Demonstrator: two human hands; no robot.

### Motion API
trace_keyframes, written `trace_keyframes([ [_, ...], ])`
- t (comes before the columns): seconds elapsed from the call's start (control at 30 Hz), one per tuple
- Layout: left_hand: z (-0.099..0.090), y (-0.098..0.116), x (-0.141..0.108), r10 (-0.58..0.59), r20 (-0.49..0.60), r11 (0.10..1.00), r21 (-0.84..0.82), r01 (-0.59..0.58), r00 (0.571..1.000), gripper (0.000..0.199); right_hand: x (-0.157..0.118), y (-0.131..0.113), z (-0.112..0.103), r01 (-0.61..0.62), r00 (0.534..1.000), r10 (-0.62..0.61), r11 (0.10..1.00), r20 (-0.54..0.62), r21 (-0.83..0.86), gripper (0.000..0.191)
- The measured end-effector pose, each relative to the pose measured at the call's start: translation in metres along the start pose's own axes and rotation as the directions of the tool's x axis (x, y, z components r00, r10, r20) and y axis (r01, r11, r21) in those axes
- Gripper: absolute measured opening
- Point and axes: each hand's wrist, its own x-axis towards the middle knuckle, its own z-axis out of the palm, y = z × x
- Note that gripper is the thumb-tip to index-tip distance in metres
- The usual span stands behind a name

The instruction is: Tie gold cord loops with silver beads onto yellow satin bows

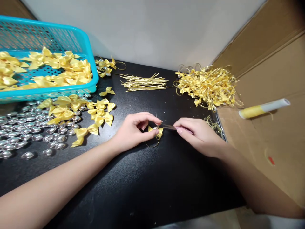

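Observation:
Near the middle of the black table, my left hand (137,128) pinches a yellow ribbon bow (160,133) between thumb and fingertips. A thin gold cord loop (152,146) hangs below the bow, and a short cord end sticks up by my index finger. My right hand (196,133) is closed around what look like small scissors (168,126), a slim metal tool whose handle is mostly hidden. Its blades point left and reach the fingertips of my left hand, close to the bow.
A turquoise basket (91,63) of yellow bows stands at the left. Before it lie silver beads (30,124) and loose bows (100,111). Gold cords (143,82) lie at the back, finished-looking bow loops (207,84) at back right. A roll (264,108) rests on cardboard.

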Motion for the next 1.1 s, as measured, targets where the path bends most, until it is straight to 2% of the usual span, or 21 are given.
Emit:
trace_keyframes([
  [0.3,0.0,-0.001,0.001,0.055,0.033,0.996,0.073,-0.057,0.998,0.024,0.015,-0.006,-0.004,0.015,1.0,-0.014,0.98,0.007,-0.2,0.029],
  [0.7,-0.001,0.001,0.001,0.033,0.08,0.996,0.085,-0.04,0.996,0.025,0.027,-0.008,-0.002,0.065,0.998,-0.061,0.974,0.024,-0.218,0.035],
  [1.1,0.0,0.003,0.001,0.03,0.075,0.994,0.098,-0.038,0.997,0.023,0.028,-0.008,-0.002,0.077,0.997,-0.072,0.97,0.03,-0.232,0.035],
])
